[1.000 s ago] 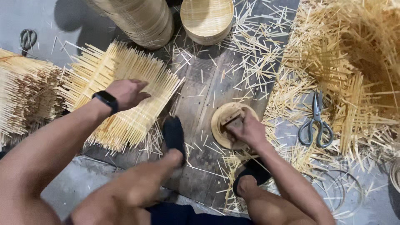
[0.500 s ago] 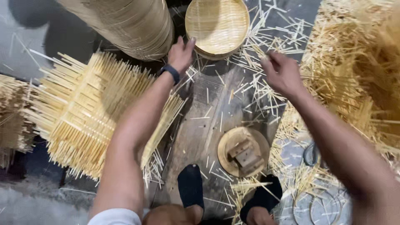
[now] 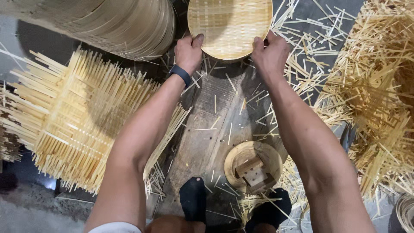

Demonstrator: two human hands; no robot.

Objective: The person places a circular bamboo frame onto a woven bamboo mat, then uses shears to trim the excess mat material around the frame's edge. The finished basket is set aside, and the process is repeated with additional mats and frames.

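Note:
A round woven bamboo tray lies at the top of the view, on a worn wooden board. My left hand, with a dark band on the wrist, grips its left rim. My right hand grips its right rim. Near my feet sits a small round wooden mould with a square block in its middle; neither hand touches it.
A tall stack of woven trays stands at the upper left. A square unfinished bamboo mat with protruding strips lies to the left. Heaps of loose bamboo strips fill the right side. My dark-socked feet rest at the bottom.
Both hands left the mat and the mould, reached forward, and now hold the round tray by its rim. The view has tipped forward with them.

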